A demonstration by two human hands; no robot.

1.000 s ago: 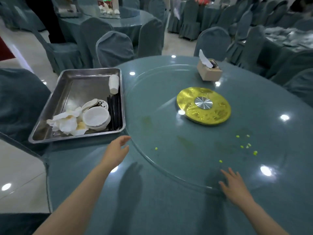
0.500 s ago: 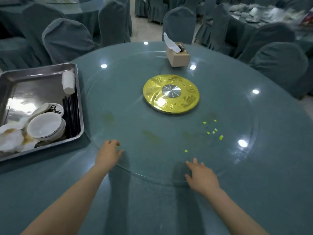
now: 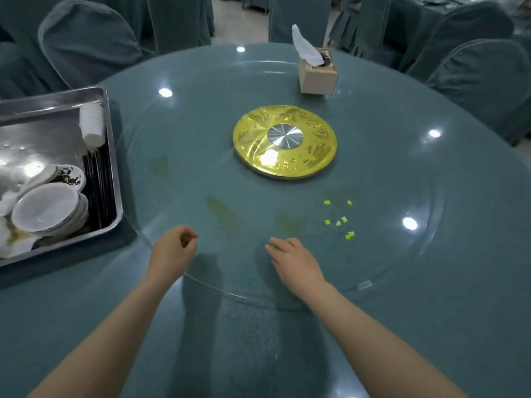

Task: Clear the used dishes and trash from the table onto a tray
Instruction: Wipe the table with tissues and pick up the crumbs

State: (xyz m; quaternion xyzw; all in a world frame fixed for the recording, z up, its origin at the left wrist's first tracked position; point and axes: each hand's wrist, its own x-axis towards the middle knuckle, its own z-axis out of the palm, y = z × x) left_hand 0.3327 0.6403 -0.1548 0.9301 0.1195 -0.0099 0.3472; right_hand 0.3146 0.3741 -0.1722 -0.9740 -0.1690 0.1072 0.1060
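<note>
Both hands sit at the near edge of the glass turntable (image 3: 178,116): the left hand (image 3: 172,252) loosely curled and empty, the right hand (image 3: 296,261) flat, holding nothing. The tray (image 3: 110,156) with bowls (image 3: 47,209) fills the left edge, green bits (image 3: 340,221) lie right of center.

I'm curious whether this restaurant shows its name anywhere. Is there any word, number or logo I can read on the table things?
No readable text anywhere in view.
Round gold embossed disc at the table's middle: raised patterns, too blurred to tell whether they are characters.
Square tan cardboard tissue box: its sides show no print.
Small white dish with dark marks in the steel tray: smudges, not lettering.
</note>
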